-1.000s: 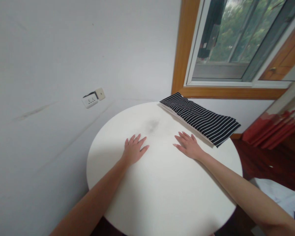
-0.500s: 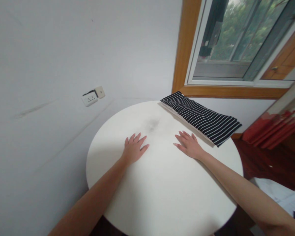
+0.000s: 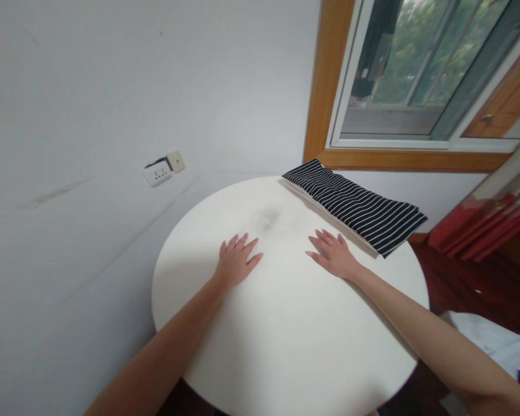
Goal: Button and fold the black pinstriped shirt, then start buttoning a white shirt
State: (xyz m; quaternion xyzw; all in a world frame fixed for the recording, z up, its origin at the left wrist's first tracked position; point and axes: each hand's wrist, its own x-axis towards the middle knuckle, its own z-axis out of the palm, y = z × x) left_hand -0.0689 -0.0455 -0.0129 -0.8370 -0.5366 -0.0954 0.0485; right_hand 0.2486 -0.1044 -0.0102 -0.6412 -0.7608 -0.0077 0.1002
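Note:
Both palms lie face down on a round white table (image 3: 286,329). My left hand (image 3: 236,263) rests left of the middle with its fingers spread, holding nothing. To the right, my right hand (image 3: 331,254) is flat too, fingers apart and without anything in it. Just beyond the right hand lies a folded black cloth with white stripes (image 3: 355,205), slanting along the table's far right rim; its end sticks out past the edge. What the cloth is used for I cannot tell. A pale layer shows under its near side.
A white wall with a socket (image 3: 158,173) stands at the left and behind. At the back right is a wood-framed window (image 3: 398,159), with a red and cream curtain (image 3: 468,231) beside it. White material (image 3: 481,332) sits low at the right, beyond the table's edge.

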